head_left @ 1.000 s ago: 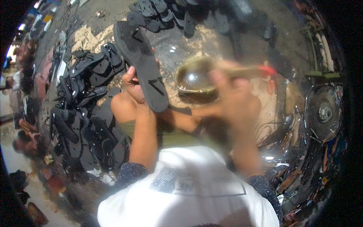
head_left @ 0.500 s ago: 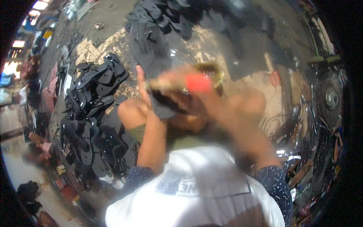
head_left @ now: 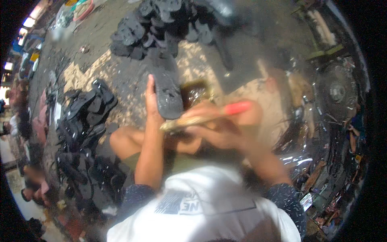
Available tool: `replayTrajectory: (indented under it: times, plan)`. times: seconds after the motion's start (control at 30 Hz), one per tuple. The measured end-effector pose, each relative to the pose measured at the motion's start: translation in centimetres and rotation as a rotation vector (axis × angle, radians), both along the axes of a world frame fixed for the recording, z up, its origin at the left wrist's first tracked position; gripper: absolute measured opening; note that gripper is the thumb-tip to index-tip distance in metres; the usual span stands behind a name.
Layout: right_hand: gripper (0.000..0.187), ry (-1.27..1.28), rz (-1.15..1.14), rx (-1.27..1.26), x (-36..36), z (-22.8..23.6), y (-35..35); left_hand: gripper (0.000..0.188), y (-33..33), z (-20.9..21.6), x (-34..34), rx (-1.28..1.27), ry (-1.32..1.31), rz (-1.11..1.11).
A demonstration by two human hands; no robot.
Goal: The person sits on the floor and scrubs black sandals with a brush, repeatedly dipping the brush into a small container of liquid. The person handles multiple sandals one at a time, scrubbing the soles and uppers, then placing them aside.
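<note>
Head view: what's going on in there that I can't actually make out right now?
All in the head view:
- Left hand: most of its fingers are hidden by the dark sole.
- Right hand: blurred, so its exact grip is unclear.
- Red-ended tool: blurred; its tip's shape can't be told.
- Container: its near side is hidden by the right hand.
- Dark footwear: the heap is cut off by the upper edge.

R hand (head_left: 219,133) & brush (head_left: 197,119) blurry, L hand (head_left: 152,105) partly hidden behind blk sole (head_left: 168,90).
</note>
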State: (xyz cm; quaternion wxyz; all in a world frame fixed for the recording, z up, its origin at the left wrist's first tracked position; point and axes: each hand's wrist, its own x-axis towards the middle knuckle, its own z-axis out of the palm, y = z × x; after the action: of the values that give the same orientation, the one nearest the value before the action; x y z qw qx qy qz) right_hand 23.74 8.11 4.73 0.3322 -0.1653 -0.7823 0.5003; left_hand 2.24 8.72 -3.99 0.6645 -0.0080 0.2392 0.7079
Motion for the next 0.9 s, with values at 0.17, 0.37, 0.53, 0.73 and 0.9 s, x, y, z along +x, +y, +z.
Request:
replayTrajectory:
  times: [0.17,0.37,0.53,0.73,0.9]
  plan:
    - [0.028,0.091,-0.303,-0.127,2.7,4.0,1.6,0.057,15.8,-8.5,-1.1,-0.182,0.438,-0.140]
    - [0.026,-0.057,-0.701,-0.295,5.9,-0.6,2.6,0.042,9.9,-6.0,-4.7,-0.128,0.946,0.151]
    - [0.034,-0.148,-0.730,-0.239,4.4,-3.8,5.3,0.040,-7.0,1.0,-12.8,-0.399,1.378,0.456]
    - [0.046,-0.296,-0.705,-0.254,1.8,-3.6,6.4,0.032,-29.3,2.4,-26.3,-1.169,2.029,0.810]
    - [0.040,-0.338,-0.629,-0.107,2.0,-3.6,7.4,0.067,-42.1,6.5,-40.3,-1.723,2.129,1.452]
